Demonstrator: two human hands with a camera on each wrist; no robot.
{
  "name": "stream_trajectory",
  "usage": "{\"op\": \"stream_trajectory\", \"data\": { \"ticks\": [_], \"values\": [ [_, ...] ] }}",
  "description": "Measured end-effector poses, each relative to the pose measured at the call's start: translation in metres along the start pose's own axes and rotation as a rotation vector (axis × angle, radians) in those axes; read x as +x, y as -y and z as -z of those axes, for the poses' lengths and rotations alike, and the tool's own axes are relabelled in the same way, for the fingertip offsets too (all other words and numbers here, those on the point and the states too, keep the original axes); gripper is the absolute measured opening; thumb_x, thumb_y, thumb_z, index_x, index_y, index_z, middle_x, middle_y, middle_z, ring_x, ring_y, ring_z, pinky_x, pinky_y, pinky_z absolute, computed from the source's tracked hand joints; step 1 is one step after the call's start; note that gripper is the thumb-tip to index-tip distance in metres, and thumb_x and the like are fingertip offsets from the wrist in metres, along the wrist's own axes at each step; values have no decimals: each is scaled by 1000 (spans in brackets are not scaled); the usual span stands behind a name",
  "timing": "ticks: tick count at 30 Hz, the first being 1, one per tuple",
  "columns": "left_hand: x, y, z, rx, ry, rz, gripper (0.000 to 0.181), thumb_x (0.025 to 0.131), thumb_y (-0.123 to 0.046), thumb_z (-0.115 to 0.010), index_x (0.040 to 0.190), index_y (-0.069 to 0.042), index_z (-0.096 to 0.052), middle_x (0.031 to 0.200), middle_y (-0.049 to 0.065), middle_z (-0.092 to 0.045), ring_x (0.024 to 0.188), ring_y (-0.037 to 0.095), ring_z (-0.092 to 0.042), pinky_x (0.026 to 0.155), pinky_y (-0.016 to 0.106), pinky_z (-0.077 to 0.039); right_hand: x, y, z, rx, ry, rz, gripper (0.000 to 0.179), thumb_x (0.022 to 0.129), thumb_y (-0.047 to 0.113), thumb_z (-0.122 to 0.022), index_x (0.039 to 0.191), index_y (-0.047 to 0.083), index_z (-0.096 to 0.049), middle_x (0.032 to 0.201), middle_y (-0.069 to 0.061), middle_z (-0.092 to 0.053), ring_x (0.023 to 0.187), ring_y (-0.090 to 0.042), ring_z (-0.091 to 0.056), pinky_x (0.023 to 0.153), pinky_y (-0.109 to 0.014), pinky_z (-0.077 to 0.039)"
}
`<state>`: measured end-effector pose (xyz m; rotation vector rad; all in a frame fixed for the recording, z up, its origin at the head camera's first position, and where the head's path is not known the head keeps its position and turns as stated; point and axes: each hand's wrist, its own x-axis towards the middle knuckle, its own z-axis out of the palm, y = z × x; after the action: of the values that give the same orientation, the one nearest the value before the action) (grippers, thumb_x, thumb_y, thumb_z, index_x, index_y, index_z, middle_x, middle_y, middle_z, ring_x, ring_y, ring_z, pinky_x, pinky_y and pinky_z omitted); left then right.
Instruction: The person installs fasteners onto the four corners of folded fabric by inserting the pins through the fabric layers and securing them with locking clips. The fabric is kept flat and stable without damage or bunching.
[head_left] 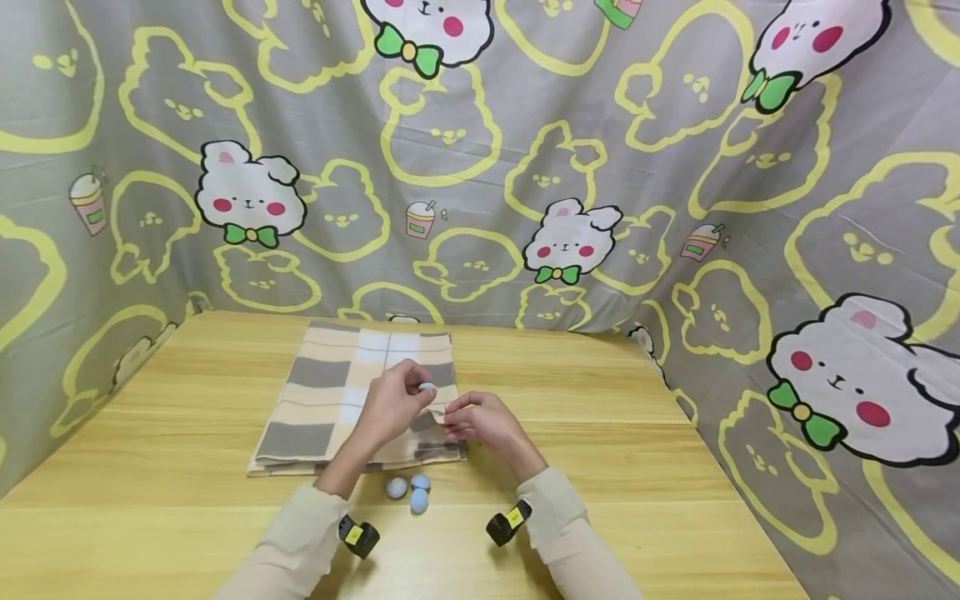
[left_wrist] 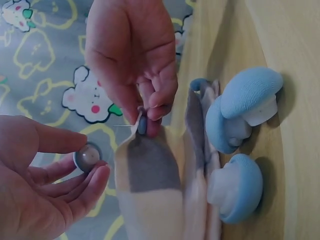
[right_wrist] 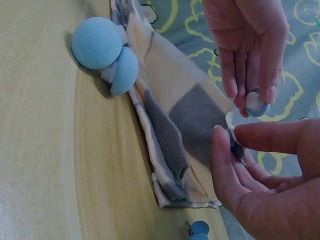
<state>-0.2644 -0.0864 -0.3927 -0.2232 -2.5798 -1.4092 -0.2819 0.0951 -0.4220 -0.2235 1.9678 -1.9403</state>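
Observation:
My left hand [head_left: 392,402] pinches a blue mushroom-shaped cap [left_wrist: 88,156] by its rim, the pale hollow underside showing in the left wrist view. Facing it, my right hand [head_left: 487,422] pinches a raised edge of the folded checked blanket [head_left: 303,408] together with a small blue-based pin [left_wrist: 143,125]. The pin's thin needle [left_wrist: 121,126] sticks out of the fabric toward the left hand. The cap and the needle are a short distance apart. Between the forearms, three blue mushroom caps [head_left: 419,501] lie on the table by the blanket's near edge.
The wooden table [head_left: 600,483] spreads around the blanket, with a patterned curtain [head_left: 480,167] behind and at both sides. On the table in the right wrist view lie blue pin bases [right_wrist: 200,228], one needle pointing up. Black cameras [head_left: 360,537] sit on both wrists.

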Motion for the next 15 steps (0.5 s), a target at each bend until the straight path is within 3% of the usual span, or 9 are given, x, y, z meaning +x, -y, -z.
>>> {"op": "stream_trajectory", "data": {
  "ticks": [8,15],
  "values": [
    [2,5,-2,-82,56,71,14,90,-14,-75,97,-7,-65,95,11,-78,81,20,-73,66,32,-54,2,-3,1,-14,6,1,22,94,-1,-62,111,-14,-59,92,-16,-73,77,-17,-70,78,-30,-61],
    [5,12,0,-305,176,118,19,96,-13,-68,111,-1,-68,108,17,-75,89,27,-74,85,42,-59,1,-3,2,-22,9,9,23,95,2,-63,111,-13,-59,90,-13,-71,77,-17,-70,79,-31,-61]
  ]
}}
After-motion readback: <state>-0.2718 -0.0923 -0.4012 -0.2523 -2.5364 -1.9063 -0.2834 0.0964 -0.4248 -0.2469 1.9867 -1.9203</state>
